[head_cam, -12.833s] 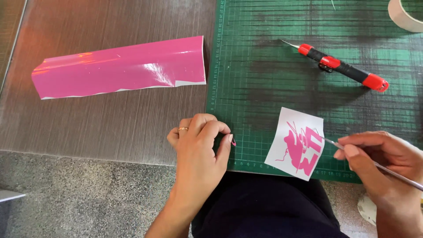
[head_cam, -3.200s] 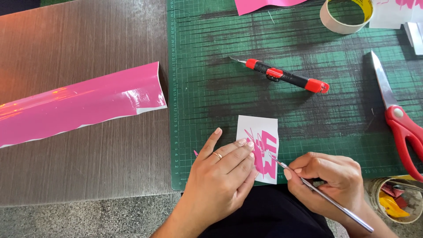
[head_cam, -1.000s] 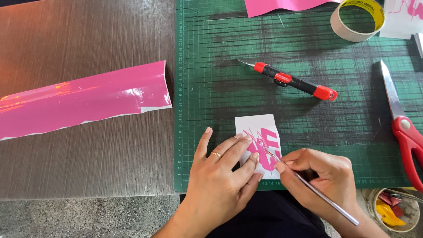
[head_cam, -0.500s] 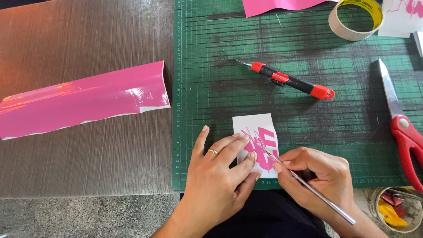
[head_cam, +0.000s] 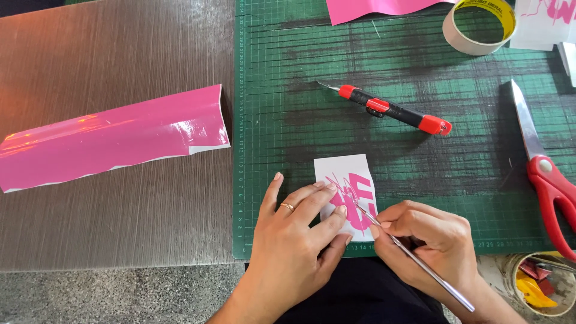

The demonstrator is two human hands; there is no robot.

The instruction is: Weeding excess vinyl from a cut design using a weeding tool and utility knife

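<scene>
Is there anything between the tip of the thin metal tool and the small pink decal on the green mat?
Nothing visible: the thin metal tool in the right hand already meets the decal; left hand presses its left side.

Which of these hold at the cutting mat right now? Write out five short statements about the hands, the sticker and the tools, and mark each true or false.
1. The left hand presses flat on the small white sticker sheet. True.
2. The right hand holds the red scissors. False: it holds a thin metal pick tool, and the scissors lie untouched at the right.
3. The red and black craft knife lies on the green cutting mat. True.
4. The pink vinyl roll lies on the mat. False: it lies on the brown table to the left.
5. A tape roll sits at the mat's top. True.
</scene>
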